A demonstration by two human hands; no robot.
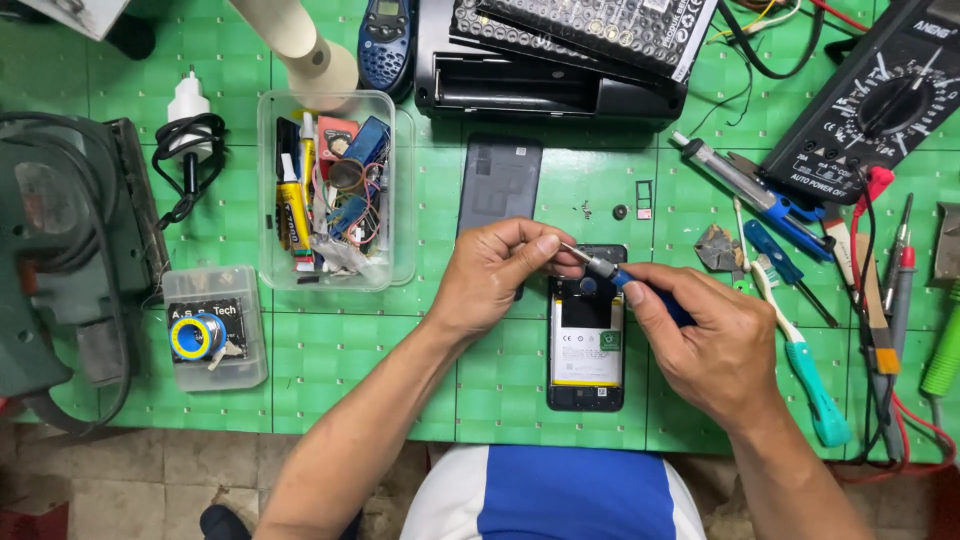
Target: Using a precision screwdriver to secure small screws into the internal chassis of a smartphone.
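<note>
**Screwdriver held over an opened phone**

The blue-handled screwdriver (612, 274) has a slim metal shaft. The right hand (705, 345) grips its handle; the left hand (500, 272) pinches its tip, just above the opened phone (586, 345) on the green mat (350, 370).

An electronics repair workshop is showing here. A green gridded cutting mat (360, 345) is covering the tabletop, and a black multimeter (880, 100) is lying at its far right corner. Screwdrivers (790, 262), probes and a desoldering pump (735, 180) are crowding the right edge, a clear tub of small parts (335, 190) is sitting left of centre, and an opened phone (586, 345) is lying mid-mat.
</note>
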